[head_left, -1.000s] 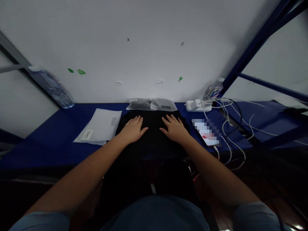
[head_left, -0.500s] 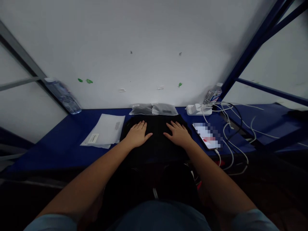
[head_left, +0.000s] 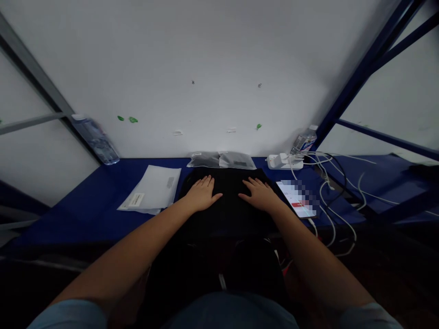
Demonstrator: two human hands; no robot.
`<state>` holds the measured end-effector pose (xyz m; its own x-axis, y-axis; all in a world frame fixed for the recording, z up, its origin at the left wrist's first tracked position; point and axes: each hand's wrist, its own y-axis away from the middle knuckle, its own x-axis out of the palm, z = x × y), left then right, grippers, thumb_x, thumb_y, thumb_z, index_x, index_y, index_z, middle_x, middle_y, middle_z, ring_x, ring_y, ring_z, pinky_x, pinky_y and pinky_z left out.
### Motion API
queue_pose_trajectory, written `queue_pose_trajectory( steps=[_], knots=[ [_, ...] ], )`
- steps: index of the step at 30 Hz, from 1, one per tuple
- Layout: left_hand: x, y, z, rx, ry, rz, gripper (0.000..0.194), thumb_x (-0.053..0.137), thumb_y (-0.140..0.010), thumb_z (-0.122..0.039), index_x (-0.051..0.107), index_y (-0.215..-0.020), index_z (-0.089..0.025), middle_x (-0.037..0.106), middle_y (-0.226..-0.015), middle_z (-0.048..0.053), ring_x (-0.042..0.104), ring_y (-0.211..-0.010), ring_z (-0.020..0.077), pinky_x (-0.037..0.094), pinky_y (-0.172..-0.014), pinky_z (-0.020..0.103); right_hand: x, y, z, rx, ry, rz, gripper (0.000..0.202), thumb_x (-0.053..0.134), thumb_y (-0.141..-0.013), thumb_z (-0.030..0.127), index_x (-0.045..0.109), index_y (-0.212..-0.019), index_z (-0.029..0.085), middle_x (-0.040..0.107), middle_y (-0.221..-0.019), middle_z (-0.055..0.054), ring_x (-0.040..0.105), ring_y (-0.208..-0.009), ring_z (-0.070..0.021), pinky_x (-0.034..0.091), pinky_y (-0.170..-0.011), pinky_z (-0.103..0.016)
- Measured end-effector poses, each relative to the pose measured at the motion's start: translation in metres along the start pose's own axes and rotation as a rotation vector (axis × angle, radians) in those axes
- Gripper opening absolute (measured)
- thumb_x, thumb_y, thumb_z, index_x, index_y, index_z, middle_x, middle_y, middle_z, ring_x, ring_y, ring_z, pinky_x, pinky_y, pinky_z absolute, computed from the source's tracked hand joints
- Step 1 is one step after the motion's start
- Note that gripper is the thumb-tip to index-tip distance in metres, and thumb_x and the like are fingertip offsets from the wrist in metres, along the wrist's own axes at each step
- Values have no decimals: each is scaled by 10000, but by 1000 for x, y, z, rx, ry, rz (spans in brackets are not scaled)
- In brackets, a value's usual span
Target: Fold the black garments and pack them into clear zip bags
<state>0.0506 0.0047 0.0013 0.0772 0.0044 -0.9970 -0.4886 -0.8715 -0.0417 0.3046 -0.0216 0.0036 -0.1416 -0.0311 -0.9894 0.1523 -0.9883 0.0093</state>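
Note:
Black folded cloth (head_left: 228, 205), its kind too dark to make out, lies on the blue table (head_left: 92, 201) right in front of me. My left hand (head_left: 203, 193) rests palm down on its left part, fingers spread. On the right part lies my right hand (head_left: 259, 194), also flat with the fingers apart. Behind the cloth, against the wall, are two clear plastic bags (head_left: 205, 160) with dark contents. Left of my left hand is a small stack of frosted plastic bags (head_left: 156, 185) with a white label.
A phone (head_left: 297, 198) with a lit screen lies to the right, plugged into a cable. Behind it are a white power strip (head_left: 285, 161), tangled cables (head_left: 331, 183) and a water bottle (head_left: 305, 138). Another bottle (head_left: 98, 140) leans at the left by the wall (head_left: 219, 55).
The whole view has shifted slightly, so things sit a little lower and further right. Both hands still lie flat on the black cloth, with hardly any movement across it.

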Motion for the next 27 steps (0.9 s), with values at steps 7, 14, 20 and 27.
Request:
queue_pose_trajectory(
  steps=[7,14,20,27],
  knots=[
    [-27,-18,3,13,72,68,714,550,-929,-545,476,-1467,-81,421,-1569,216,392,-1462,367,361,-1180,455,-34,-23,16,-47,-1,30,624,478,-960,599,617,-1379,158,604,-1409,-195,564,-1305,-363,449,-1070,-477],
    [-41,-57,-3,83,0,-151,462,501,-975,-385,574,-1340,-113,598,-1394,193,608,-1241,299,487,-1038,386,-20,-49,37,-140,-14,-28,639,464,-994,537,454,-1526,183,418,-1583,-183,358,-1473,-377,295,-1180,-545],
    [-33,-122,4,168,-138,-194,437,511,-949,-210,536,-1363,-74,537,-1454,221,540,-1332,300,431,-1094,396,-3,-49,33,-101,-60,29,707,338,-1019,604,309,-1596,196,253,-1666,-165,196,-1544,-363,190,-1216,-583],
    [-23,-165,-4,315,-201,-131,462,642,-880,-240,590,-1323,-120,588,-1410,175,561,-1297,276,422,-1083,354,-3,-50,28,-116,-134,48,724,323,-1012,629,271,-1608,220,221,-1678,-155,173,-1551,-356,172,-1215,-589]
  ],
)
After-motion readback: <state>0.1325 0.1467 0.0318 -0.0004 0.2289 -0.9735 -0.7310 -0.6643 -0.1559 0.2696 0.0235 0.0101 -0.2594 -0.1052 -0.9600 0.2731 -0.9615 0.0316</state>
